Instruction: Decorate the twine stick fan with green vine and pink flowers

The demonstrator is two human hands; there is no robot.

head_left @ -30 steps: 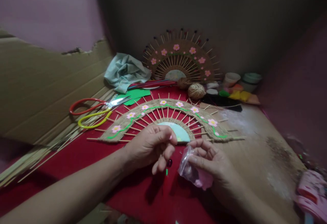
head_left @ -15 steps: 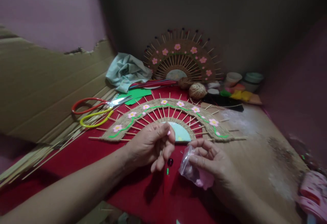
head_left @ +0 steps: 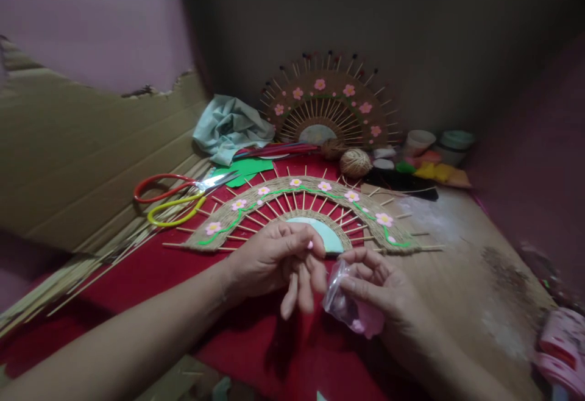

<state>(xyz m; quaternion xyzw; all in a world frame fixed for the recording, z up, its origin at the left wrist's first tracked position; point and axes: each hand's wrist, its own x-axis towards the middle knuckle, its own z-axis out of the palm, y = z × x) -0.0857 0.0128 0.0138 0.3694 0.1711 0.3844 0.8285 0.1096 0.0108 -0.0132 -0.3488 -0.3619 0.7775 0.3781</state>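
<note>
Between thumb and forefinger, my left hand (head_left: 281,261) pinches a tiny ball of pink clay (head_left: 310,245); its other fingers hang loosely downward. My right hand (head_left: 384,285) grips a small clear plastic bag (head_left: 338,294) with a lump of pink clay (head_left: 367,322) inside. Just beyond both hands lies a twine-woven fan (head_left: 256,201) on thin sticks, flat on the red cloth (head_left: 183,303). Pink flowers with yellow centres and a wavy green line decorate its band. My left hand covers part of the fan's pale blue half-round centre (head_left: 322,233).
Behind stands a similar, larger fan (head_left: 336,84). Red-and-yellow-handled scissors (head_left: 198,188) lie at left beside green sheet (head_left: 249,172) and thin sticks (head_left: 91,273). A twine ball (head_left: 356,163), crumpled cloth (head_left: 233,127), coloured clay packs (head_left: 432,171) and cups (head_left: 419,142) sit at the back.
My left hand has shifted slightly right and turned, its lower fingers reaching nearer the bag, with the pink ball still pinched. My right hand has barely moved. The view has shifted slightly.
</note>
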